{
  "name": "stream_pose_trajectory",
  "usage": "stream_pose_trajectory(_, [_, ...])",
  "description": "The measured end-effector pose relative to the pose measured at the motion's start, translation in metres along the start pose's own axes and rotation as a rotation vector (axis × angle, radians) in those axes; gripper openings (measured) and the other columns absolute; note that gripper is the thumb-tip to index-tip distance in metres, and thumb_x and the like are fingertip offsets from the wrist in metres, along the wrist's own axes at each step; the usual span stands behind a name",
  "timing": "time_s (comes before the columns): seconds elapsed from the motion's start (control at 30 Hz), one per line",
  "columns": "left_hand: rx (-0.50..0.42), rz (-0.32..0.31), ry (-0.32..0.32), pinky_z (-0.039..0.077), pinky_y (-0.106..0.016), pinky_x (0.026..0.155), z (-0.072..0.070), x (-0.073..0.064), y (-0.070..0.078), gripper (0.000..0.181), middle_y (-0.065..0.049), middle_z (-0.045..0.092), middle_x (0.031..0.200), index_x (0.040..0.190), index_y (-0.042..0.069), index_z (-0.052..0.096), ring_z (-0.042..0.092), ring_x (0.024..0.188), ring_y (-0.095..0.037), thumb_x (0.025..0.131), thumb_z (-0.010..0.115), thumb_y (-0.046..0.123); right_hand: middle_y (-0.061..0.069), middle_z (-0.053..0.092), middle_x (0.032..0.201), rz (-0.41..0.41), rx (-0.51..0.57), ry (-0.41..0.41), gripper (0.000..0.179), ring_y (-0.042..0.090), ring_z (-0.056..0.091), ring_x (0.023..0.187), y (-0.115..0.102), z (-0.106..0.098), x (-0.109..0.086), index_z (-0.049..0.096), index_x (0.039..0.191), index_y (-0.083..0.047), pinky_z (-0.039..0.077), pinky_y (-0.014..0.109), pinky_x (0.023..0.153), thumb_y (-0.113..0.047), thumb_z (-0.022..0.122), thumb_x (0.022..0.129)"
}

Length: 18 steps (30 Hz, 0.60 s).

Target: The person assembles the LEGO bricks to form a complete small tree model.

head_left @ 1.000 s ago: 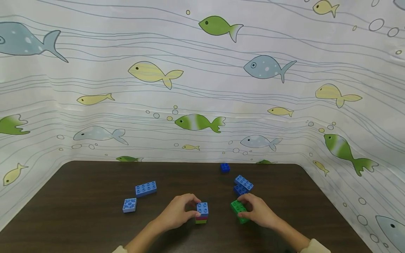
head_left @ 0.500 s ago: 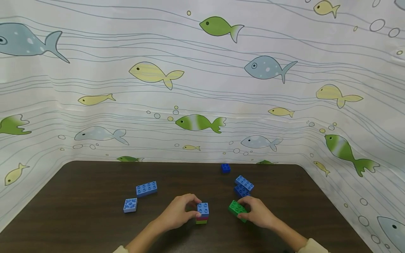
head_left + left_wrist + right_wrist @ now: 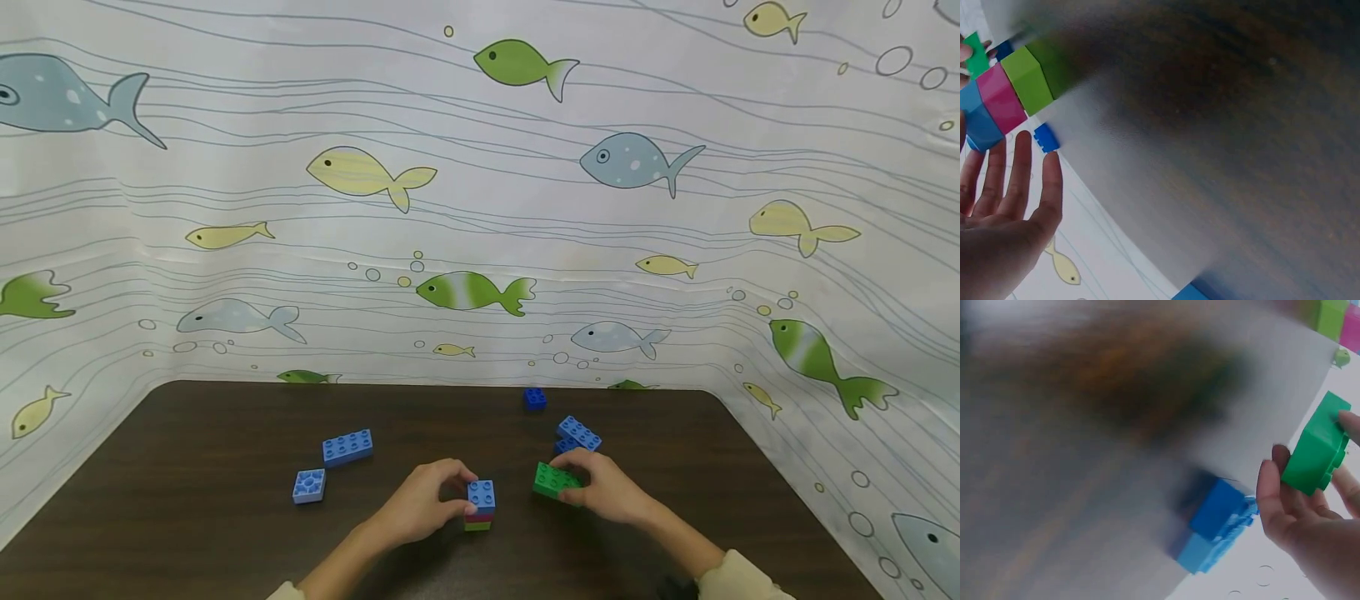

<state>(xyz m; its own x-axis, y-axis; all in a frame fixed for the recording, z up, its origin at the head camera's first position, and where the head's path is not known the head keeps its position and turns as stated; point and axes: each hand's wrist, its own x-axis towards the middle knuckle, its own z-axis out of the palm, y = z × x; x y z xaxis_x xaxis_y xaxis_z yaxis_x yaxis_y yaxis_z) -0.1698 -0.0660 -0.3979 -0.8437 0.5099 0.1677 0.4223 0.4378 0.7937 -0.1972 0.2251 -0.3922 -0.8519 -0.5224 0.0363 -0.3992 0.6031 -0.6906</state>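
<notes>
A small stack stands on the table in front of my left hand (image 3: 418, 505): a blue brick (image 3: 481, 496) on top, a magenta brick (image 3: 1001, 99) in the middle, a lime brick (image 3: 1027, 81) at the bottom. Thumb and index finger of that hand pinch the blue top brick, while its other fingers show extended in the left wrist view. To the right of the stack, my right hand (image 3: 613, 493) grips a green brick (image 3: 551, 480) between thumb and fingers, studs up. In the right wrist view, the green brick (image 3: 1314, 447) appears raised off the tabletop.
Behind the right hand lie a light blue brick (image 3: 579, 433) and a darker blue one (image 3: 565, 447), partly hidden. Farther back sits a small dark blue brick (image 3: 535, 398). At left are a long blue brick (image 3: 347, 448) and an upturned square blue brick (image 3: 309, 487).
My right hand has moved the green brick left and slightly away, turning it so its long side lies more across. The left hand and its stack have stayed in place.
</notes>
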Motion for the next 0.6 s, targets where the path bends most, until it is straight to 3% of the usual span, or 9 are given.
stream_pose_trajectory(0.33, [0.004, 0.003, -0.001, 0.048, -0.043, 0.079, 0.0, 0.001, -0.002, 0.022, -0.005, 0.062, 0.099, 0.1, 0.005, 0.061, 0.06, 0.09, -0.025, 0.081, 0.069, 0.013, 0.009, 0.056, 0.111, -0.094, 0.193, -0.109, 0.035, 0.02, 0.054, 0.092, -0.026, 0.0, 0.017, 0.056, 0.117, -0.005, 0.047, 0.027, 0.076, -0.012, 0.066, 0.084])
stream_pose_trajectory(0.6, [-0.013, 0.0, -0.011, 0.047, -0.043, 0.08, 0.0, 0.001, 0.0, 0.022, -0.005, 0.061, 0.098, 0.1, 0.004, 0.061, 0.06, 0.09, -0.025, 0.081, 0.069, 0.011, 0.008, 0.058, 0.11, -0.163, 0.262, -0.194, 0.034, 0.014, 0.056, 0.089, -0.039, 0.007, 0.025, 0.056, 0.118, -0.005, 0.049, 0.028, 0.076, -0.011, 0.064, 0.086])
